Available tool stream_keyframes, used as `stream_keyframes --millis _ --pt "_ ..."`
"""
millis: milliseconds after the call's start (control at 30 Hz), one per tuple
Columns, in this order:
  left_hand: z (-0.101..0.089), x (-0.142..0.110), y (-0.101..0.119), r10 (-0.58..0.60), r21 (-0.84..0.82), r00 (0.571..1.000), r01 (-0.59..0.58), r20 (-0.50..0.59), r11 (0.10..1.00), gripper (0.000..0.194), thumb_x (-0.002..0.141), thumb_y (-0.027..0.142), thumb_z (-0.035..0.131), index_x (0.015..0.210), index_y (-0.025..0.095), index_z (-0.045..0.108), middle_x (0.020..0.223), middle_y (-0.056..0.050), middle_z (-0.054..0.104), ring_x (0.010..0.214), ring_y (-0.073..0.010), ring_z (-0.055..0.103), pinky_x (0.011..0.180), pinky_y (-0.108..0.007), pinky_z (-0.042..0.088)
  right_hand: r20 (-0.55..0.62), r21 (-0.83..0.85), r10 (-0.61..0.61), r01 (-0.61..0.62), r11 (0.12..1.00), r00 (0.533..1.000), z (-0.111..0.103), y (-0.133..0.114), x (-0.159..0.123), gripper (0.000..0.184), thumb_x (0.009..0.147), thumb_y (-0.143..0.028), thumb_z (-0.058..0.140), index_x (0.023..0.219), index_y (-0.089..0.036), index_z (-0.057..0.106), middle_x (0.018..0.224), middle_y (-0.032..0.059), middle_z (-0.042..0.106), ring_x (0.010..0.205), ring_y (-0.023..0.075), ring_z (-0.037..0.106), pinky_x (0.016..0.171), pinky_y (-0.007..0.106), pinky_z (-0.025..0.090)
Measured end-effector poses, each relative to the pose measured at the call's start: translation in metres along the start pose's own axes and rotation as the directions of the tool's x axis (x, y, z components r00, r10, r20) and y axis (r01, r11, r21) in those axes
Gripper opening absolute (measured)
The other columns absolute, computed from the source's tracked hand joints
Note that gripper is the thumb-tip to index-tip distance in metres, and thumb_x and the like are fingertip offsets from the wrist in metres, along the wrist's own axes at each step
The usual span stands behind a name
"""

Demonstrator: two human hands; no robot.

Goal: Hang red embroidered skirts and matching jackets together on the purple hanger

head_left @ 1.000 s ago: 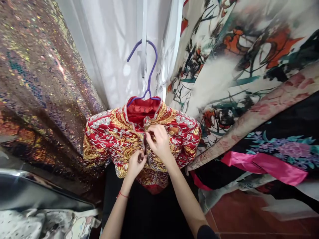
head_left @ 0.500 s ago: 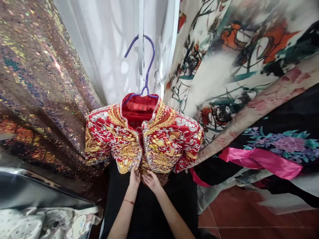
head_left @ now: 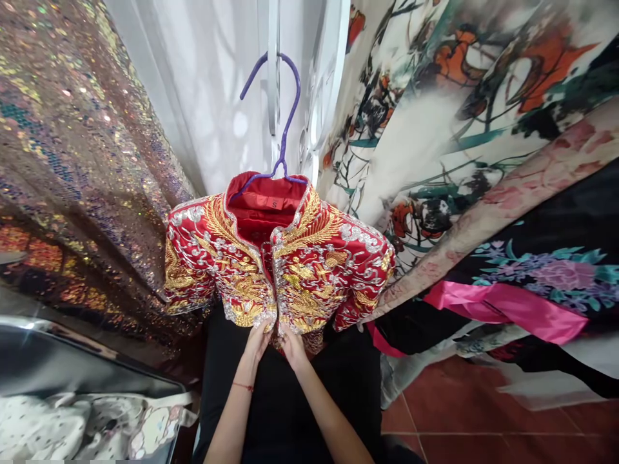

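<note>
Red jacket (head_left: 309, 283), embroidered in gold and silver, hanging in front of me on a purple hanger (head_left: 296, 96). The hanger's hook crosses a white bar (head_left: 273, 96) and appears to be supported there. Inside the raised collar, a label (head_left: 275, 203) bears the letter S.

My left hand (head_left: 259, 340) is drawn in to a narrow pinch on the lower front corner of one panel; my right hand (head_left: 293, 347) pinches the matching corner of the other. The thumbs' exact placement is too small to make out. Between the hands, the two front edges run close together near the hem and part toward the neck in a narrow V. No fastener can be made out at the hem.

The step in hand, as I judge it, is aligning the front edges from the bottom. The next move calls for level corners, a light grip on the raised stitching, and little downward pull on the hanger.

Surroundings: sequinned cloth (head_left: 87, 161) to my left, painted cloth (head_left: 416, 148) to my right, and a pink ribbon (head_left: 507, 309) beyond the jacket's sleeve.
</note>
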State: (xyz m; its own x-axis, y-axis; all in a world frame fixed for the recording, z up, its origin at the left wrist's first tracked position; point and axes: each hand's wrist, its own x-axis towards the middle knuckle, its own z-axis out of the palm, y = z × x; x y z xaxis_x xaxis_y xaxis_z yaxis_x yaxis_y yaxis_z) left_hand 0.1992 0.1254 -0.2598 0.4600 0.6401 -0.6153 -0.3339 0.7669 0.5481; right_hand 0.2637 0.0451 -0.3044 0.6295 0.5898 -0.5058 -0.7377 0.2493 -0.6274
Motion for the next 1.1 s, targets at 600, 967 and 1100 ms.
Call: stream_keyframes --millis 600,967,1100 --pt "-0.005 -0.005 0.005 -0.163 -0.051 0.958 0.179 0.235 0.982 0.03 0.081 0.006 0.07 0.062 0.015 0.049 0.047 0.011 0.026 0.04 -0.0007 0.025 0.047 -0.014 0.036 0.121 0.023 -0.091 0.089 0.996 0.988 0.012 -0.016 -0.02 0.052 0.056 -0.025 0.088 0.105 -0.019 0.072 0.102 0.0053 0.077 0.098 0.0234 0.072 0.091 0.036 0.059" --pt "-0.011 -0.003 -0.006 -0.14 0.019 0.957 0.14 0.254 0.99 0.024 0.067 0.012 0.088 0.071 0.01 0.065 0.052 0.008 0.044 0.043 0.0012 0.033 0.045 -0.012 0.036 0.116 0.06 -0.105 0.098 0.993 0.988 0.01 -0.009 -0.018 0.064 0.056 -0.024 0.088 0.117 -0.019 0.068 0.114 0.0065 0.076 0.111 0.0242 0.071 0.104 0.039 0.054" --pt "-0.013 -0.002 -0.007 -0.132 0.029 0.963 0.128 0.234 0.991 0.023 0.065 0.011 0.089 0.077 0.009 0.069 0.054 0.007 0.05 0.043 0.001 0.036 0.049 -0.013 0.04 0.118 0.059 -0.104 0.097 0.993 0.988 0.008 -0.009 -0.017 0.061 0.055 -0.022 0.088 0.113 -0.019 0.069 0.112 0.0058 0.077 0.109 0.024 0.072 0.104 0.039 0.054"
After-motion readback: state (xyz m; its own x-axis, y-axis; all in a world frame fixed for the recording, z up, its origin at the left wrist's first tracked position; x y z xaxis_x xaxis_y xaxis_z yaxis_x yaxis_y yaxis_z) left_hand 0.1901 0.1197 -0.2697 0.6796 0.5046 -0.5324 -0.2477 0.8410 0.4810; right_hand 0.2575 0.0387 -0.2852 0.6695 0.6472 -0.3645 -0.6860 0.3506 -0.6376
